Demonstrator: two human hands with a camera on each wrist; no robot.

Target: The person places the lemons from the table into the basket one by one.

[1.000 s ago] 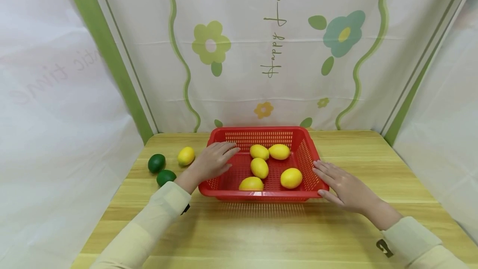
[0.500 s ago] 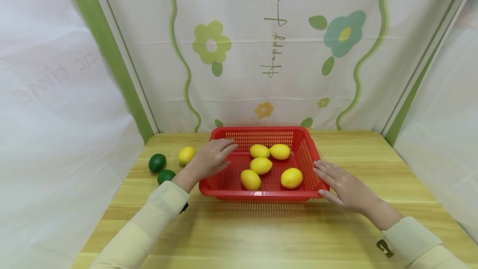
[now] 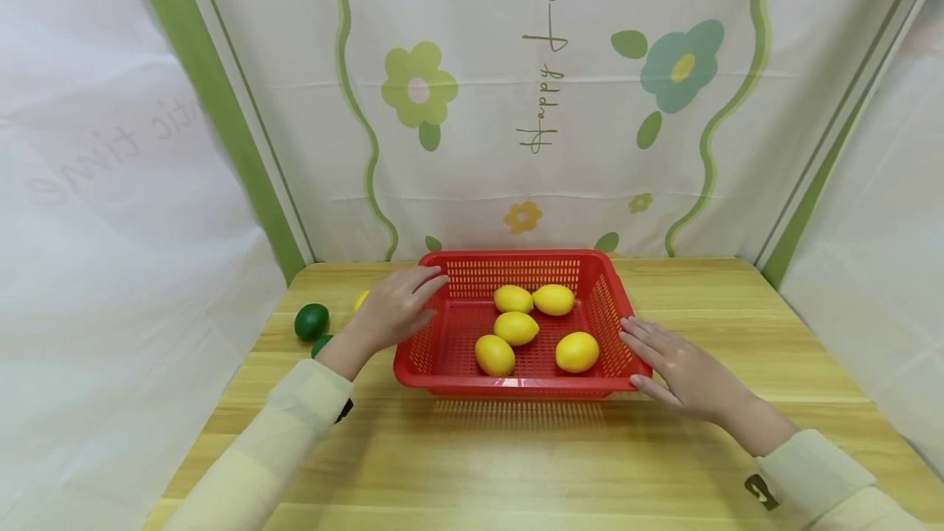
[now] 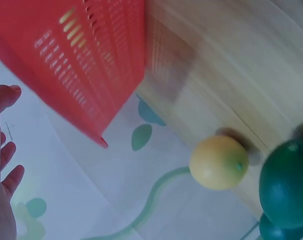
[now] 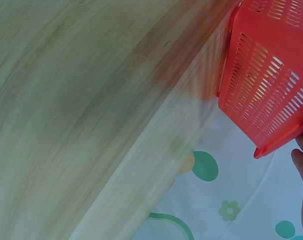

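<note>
A red plastic basket (image 3: 516, 383) with slotted walls stands on the table, holding several yellow lemons (image 3: 578, 351). My left hand (image 3: 391, 310) hovers by the basket's left rim with nothing in it, fingers extended. On the right rim rest the straight fingers of my right hand (image 3: 686, 371), its thumb near the front corner. Beyond the left hand, one lemon (image 4: 219, 162) lies on the table, mostly hidden in the head view. Two dark green, lime-like fruits (image 3: 311, 323) lie left of it, one partly covered by the left wrist.
The wooden table (image 3: 501, 474) carries the basket near its back edge. A white curtain (image 3: 472, 179) with printed flowers hangs right behind it. White sheets (image 3: 88, 269) close off both sides.
My left hand has moved left and slightly up, from over the basket's inside to its rim, now covering the table lemon. Two lemons in the basket rolled slightly and settled. The right hand stays put.
</note>
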